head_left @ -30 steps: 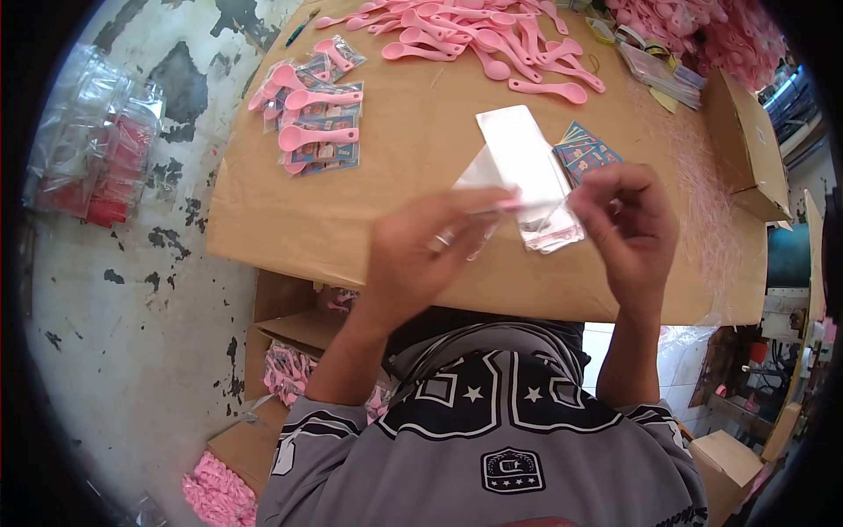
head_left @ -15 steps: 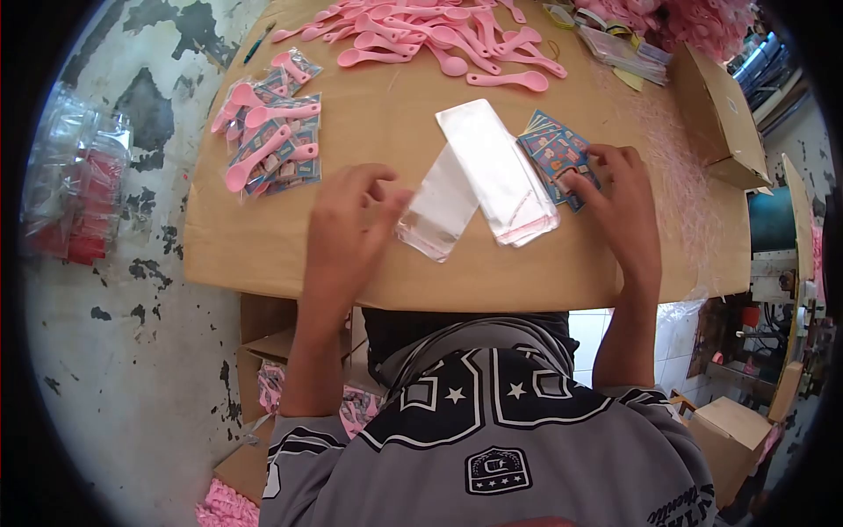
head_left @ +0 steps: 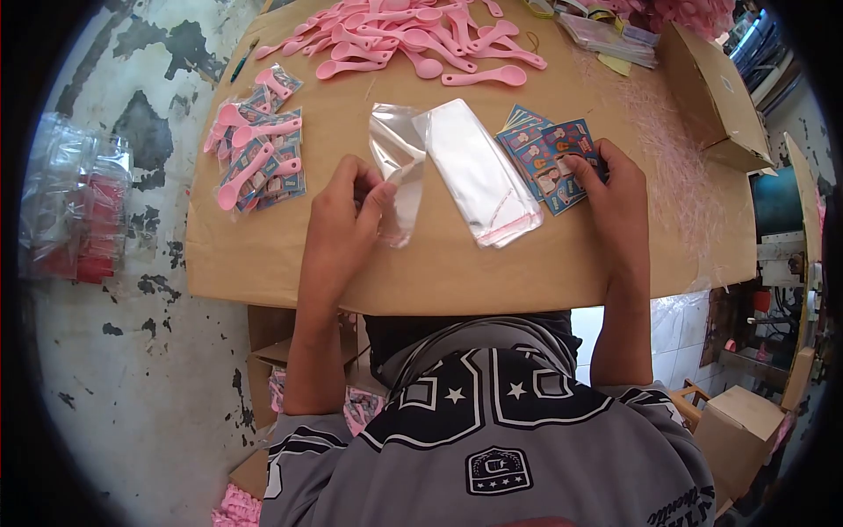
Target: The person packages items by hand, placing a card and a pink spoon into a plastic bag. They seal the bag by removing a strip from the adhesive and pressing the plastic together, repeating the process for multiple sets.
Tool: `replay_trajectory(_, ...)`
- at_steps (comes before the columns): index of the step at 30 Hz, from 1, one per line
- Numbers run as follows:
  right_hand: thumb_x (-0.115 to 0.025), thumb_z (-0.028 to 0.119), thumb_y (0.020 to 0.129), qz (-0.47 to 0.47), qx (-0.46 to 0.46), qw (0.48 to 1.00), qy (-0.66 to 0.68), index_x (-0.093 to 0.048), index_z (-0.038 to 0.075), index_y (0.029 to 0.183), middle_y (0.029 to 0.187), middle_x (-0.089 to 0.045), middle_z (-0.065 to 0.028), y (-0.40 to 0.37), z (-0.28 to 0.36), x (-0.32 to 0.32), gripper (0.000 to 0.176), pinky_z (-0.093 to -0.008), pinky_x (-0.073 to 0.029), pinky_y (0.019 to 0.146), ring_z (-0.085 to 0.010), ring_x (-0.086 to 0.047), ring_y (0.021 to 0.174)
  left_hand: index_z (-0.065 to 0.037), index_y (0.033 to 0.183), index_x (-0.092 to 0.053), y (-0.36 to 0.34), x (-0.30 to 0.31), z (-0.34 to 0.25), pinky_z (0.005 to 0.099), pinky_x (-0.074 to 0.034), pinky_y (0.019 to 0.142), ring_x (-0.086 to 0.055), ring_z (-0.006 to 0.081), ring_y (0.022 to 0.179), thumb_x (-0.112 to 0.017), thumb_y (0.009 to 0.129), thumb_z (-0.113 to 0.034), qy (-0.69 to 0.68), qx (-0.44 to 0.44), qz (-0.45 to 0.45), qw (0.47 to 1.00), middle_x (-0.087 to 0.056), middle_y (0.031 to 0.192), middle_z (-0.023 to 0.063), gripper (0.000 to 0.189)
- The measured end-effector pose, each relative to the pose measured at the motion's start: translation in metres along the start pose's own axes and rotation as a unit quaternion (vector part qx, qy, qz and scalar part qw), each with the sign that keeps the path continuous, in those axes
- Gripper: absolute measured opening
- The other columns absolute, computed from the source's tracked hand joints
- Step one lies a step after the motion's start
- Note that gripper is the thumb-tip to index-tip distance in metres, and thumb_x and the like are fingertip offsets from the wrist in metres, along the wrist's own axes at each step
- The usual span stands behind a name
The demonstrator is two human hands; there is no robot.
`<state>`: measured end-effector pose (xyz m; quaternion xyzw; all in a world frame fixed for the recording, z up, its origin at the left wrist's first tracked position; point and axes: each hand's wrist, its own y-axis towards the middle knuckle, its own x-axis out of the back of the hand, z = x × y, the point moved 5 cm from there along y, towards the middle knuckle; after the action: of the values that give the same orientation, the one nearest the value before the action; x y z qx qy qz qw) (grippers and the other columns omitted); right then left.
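Note:
My left hand (head_left: 349,204) is closed on the edge of a clear plastic bag (head_left: 402,198), which stands partly lifted and bent. Beside it a stack of clear plastic bags (head_left: 479,176) lies flat on the brown-covered table (head_left: 342,277). My right hand (head_left: 615,189) pinches a blue printed card (head_left: 562,158) between thumb and fingers. That card overlaps a fanned pile of similar cards (head_left: 520,123) to the right of the bags. At the left lie several packed bags (head_left: 263,149), each with a pink spoon and a card.
Loose pink spoons (head_left: 413,39) are heaped at the table's far side. An open cardboard box (head_left: 711,97) stands at the right edge, near pink shreds (head_left: 650,158). A pen (head_left: 244,60) lies at the far left; more plastic bags (head_left: 75,202) hang left of the table.
My left hand has taken hold of the single bag and raised it off the table. My right hand has drawn one card over the pile. The view has shifted slightly.

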<state>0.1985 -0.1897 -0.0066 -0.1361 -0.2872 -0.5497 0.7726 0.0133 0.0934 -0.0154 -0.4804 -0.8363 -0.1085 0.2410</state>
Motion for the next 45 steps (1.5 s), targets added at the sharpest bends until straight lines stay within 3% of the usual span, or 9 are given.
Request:
replay_trajectory(5,-0.066,0.016,0.103,-0.131,0.151,0.976,-0.086,-0.069,-0.005,0.108,0.091,-0.07,-0.0157,0.003,0.0,0.009,0.022,-0.035,-0.049,0.073,-0.0211,-0.061,0.076,-0.001,0.117,-0.059,0.001,0.002,-0.004,0.0232,-0.051,0.067,-0.063,0.0093,0.078,-0.077,0.095,-0.008,-0.036,-0.047,-0.027,0.998,-0.065,0.088,0.0028,0.03)
replay_trajectory(8,-0.066,0.019,0.105,-0.155,0.119,0.98,0.029,-0.07,-0.004,0.108,0.091,-0.07,-0.0129,0.0,0.009,0.015,0.024,-0.033,-0.049,0.071,-0.0179,-0.06,0.075,0.001,0.121,-0.06,-0.001,0.003,-0.002,0.0239,-0.052,0.069,-0.064,0.009,0.079,-0.078,0.094,-0.008,-0.084,-0.014,-0.022,0.996,-0.067,0.088,0.003,0.034)
replay_trajectory(16,-0.068,0.019,0.105,-0.063,0.126,0.985,0.101,-0.072,-0.004,0.11,0.087,-0.067,-0.0021,-0.015,0.028,0.002,0.024,-0.0247,-0.045,0.065,-0.0057,-0.055,0.074,0.007,0.101,-0.076,-0.009,0.006,0.003,0.0227,-0.046,0.065,-0.057,0.0047,0.075,-0.076,0.098,-0.015,-0.171,0.006,-0.029,0.985,-0.067,0.086,0.0008,0.022)
replay_trajectory(19,-0.069,0.018,0.105,-0.014,0.104,0.978,0.18,-0.072,-0.003,0.112,0.088,-0.067,0.0002,-0.023,0.036,-0.013,0.023,-0.0238,-0.045,0.065,-0.0051,-0.055,0.075,0.003,0.104,-0.078,-0.012,0.005,0.001,0.0224,-0.042,0.066,-0.053,0.0038,0.073,-0.071,0.103,-0.021,-0.087,-0.079,-0.067,0.991,-0.065,0.08,-0.0041,0.024)
replay_trajectory(24,-0.066,0.022,0.106,0.196,0.027,0.924,0.328,-0.07,0.001,0.11,0.084,-0.063,0.0044,-0.048,0.061,-0.059,0.023,-0.0207,-0.045,0.06,-0.0018,-0.055,0.069,0.001,0.114,-0.079,-0.013,0.001,0.009,0.0219,-0.04,0.064,-0.051,0.004,0.071,-0.068,0.106,-0.023,-0.066,-0.028,-0.016,0.997,-0.063,0.077,-0.0056,0.027)
replay_trajectory(26,-0.062,0.022,0.108,0.279,0.006,0.91,0.307,-0.069,0.001,0.109,0.078,-0.065,-0.0018,-0.055,0.072,-0.082,0.022,-0.0282,-0.046,0.059,-0.0104,-0.058,0.064,0.001,0.115,-0.079,-0.013,-0.007,0.013,0.0213,-0.04,0.064,-0.052,0.0039,0.071,-0.067,0.106,-0.023,-0.118,-0.011,-0.002,0.993,-0.064,0.079,-0.0053,0.028)
replay_trajectory(32,-0.058,0.017,0.107,0.222,0.142,0.96,0.098,-0.064,-0.001,0.107,0.075,-0.063,-0.0213,-0.058,0.085,-0.087,0.019,-0.045,-0.046,0.063,-0.0343,-0.062,0.064,0.002,0.119,-0.075,-0.012,0.025,0.013,0.0247,-0.054,0.069,-0.068,0.0089,0.077,-0.064,0.108,-0.023,-0.25,-0.013,-0.105,0.962,-0.075,0.086,0.0042,0.03)
replay_trajectory(38,-0.066,0.012,0.102,0.136,0.102,0.968,0.182,-0.068,0.001,0.114,0.078,-0.069,-0.0135,-0.05,0.068,-0.073,0.017,-0.0333,-0.049,0.063,-0.0168,-0.065,0.067,0.0,0.14,-0.059,-0.012,0.032,0.014,0.0386,-0.062,0.101,-0.072,0.0259,0.118,-0.059,0.109,-0.013,-0.585,-0.002,-0.106,0.804,-0.07,0.131,0.0185,0.034)
replay_trajectory(45,-0.071,0.021,0.104,0.234,-0.01,0.919,0.317,-0.07,0.0,0.114,0.087,-0.069,0.0027,-0.051,0.062,-0.072,0.023,-0.021,-0.046,0.062,-0.0031,-0.057,0.069,0.003,0.142,-0.056,-0.016,-0.013,-0.002,0.0414,-0.059,0.106,-0.068,0.0283,0.126,-0.062,0.106,-0.009,-0.581,-0.001,-0.09,0.809,-0.066,0.138,0.021,0.038)
